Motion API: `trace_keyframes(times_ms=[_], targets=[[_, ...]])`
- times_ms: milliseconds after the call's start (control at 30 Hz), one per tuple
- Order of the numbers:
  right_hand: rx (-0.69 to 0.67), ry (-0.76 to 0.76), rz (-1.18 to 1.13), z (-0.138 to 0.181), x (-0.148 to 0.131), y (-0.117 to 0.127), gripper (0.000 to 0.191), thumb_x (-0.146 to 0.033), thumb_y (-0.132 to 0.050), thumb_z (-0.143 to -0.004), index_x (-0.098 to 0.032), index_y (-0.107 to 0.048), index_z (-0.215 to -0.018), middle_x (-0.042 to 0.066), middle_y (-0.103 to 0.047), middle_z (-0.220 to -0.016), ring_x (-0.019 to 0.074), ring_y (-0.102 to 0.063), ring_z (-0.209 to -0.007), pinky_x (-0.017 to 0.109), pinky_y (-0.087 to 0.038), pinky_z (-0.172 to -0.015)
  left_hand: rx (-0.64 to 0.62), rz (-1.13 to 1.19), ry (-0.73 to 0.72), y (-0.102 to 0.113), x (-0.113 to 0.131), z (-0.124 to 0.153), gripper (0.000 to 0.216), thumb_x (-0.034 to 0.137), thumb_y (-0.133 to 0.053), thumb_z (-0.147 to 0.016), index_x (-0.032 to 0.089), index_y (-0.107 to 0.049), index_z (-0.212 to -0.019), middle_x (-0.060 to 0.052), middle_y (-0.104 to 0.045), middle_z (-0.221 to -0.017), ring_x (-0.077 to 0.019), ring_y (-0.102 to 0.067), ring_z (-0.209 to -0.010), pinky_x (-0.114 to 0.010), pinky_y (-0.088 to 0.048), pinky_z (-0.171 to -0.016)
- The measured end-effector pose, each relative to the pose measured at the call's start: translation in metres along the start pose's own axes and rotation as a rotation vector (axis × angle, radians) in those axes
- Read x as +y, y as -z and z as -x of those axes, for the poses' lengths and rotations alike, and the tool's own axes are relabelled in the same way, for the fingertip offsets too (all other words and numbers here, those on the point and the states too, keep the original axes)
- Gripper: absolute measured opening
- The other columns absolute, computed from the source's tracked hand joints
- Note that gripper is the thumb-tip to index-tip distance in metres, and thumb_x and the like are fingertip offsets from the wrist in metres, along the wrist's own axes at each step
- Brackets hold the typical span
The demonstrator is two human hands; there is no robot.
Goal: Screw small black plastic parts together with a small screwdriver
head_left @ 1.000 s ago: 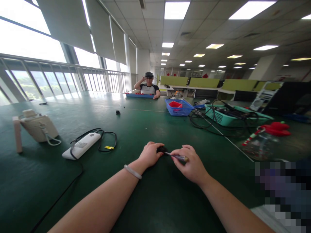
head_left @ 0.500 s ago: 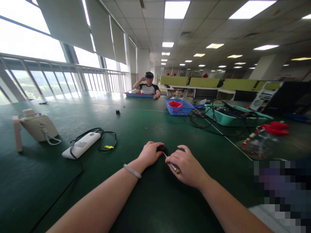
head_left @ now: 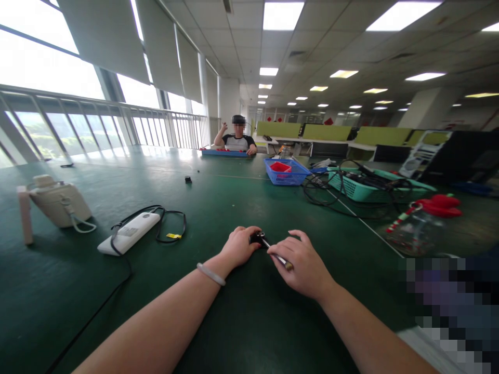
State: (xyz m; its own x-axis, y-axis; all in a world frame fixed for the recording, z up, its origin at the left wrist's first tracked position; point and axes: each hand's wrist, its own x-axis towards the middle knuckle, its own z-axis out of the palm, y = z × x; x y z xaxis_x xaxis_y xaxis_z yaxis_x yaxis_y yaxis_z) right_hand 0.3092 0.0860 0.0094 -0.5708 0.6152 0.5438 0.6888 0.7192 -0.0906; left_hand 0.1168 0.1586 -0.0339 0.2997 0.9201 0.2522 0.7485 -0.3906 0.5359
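Note:
My left hand (head_left: pixel 238 246) is curled around a small black part (head_left: pixel 258 238) that rests on the green table (head_left: pixel 249 322). A pale bracelet sits on that wrist. My right hand (head_left: pixel 302 265) pinches a thin tool with a metal shaft (head_left: pixel 277 255), a small screwdriver by its look. Its tip points up and left into the black part. Both hands are close together near the table's middle, fingers closed.
A white power strip (head_left: pixel 129 232) with a black cable lies to the left, a beige device (head_left: pixel 58 203) beyond it. A blue basket (head_left: pixel 286 172), a teal tray (head_left: pixel 366 188) with cables and a red-lidded jar (head_left: pixel 419 223) stand to the right. Another person (head_left: pixel 236 137) sits at the far end.
My right hand turned the tool from lying nearly level to pointing its tip into the black part. The far person's raised hand moved away from their head.

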Motion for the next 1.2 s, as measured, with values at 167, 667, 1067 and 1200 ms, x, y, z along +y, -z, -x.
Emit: trace_keyframes(times_ms=[167, 667, 1067, 1200], targets=[[0.012, -0.013, -0.027, 0.001, 0.003, -0.002, 0.013, -0.018, -0.055, -0.089, -0.024, -0.066, -0.096, 0.001, -0.071, -0.091, 0.0176, -0.063, -0.084, 0.045, -0.029, -0.103, 0.0, -0.006, -0.006, 0.001, 0.001, 0.001, 0.044, 0.027, -0.066, -0.079, 0.029, -0.061, -0.123, -0.003, -0.068, -0.112, -0.024, -0.056, -0.113, -0.035, -0.042, -0.101], [0.078, -0.099, -0.061, -0.001, 0.004, -0.002, 0.014, -0.019, -0.058, -0.09, -0.025, -0.067, -0.1, 0.001, -0.073, -0.096, 0.0182, -0.065, -0.088, 0.045, -0.033, -0.101, -0.004, -0.022, -0.005, 0.003, 0.004, 0.003, 0.049, 0.028, -0.066, -0.08, 0.027, -0.056, -0.129, -0.005, -0.067, -0.118, -0.024, -0.054, -0.116, -0.035, -0.041, -0.103], [0.14, -0.325, -0.088, 0.002, 0.018, -0.009, 0.015, -0.029, -0.055, -0.091, -0.026, -0.069, -0.097, 0.002, -0.073, -0.092, 0.0224, -0.066, -0.084, 0.045, -0.044, -0.09, -0.028, -0.037, -0.031, 0.002, 0.003, 0.003, 0.056, 0.03, -0.066, -0.081, 0.027, -0.051, -0.136, -0.006, -0.067, -0.119, -0.025, -0.053, -0.119, -0.036, -0.04, -0.104], [0.163, -0.451, -0.079, 0.002, 0.022, -0.008, 0.022, -0.037, -0.052, -0.091, -0.025, -0.07, -0.092, 0.002, -0.072, -0.083, 0.0244, -0.066, -0.081, 0.044, -0.046, -0.084, -0.032, -0.058, -0.069, 0.003, 0.003, 0.003, 0.056, 0.032, -0.064, -0.082, 0.025, -0.052, -0.136, -0.008, -0.067, -0.119, -0.0257, -0.054, -0.118, -0.036, -0.041, -0.103]])
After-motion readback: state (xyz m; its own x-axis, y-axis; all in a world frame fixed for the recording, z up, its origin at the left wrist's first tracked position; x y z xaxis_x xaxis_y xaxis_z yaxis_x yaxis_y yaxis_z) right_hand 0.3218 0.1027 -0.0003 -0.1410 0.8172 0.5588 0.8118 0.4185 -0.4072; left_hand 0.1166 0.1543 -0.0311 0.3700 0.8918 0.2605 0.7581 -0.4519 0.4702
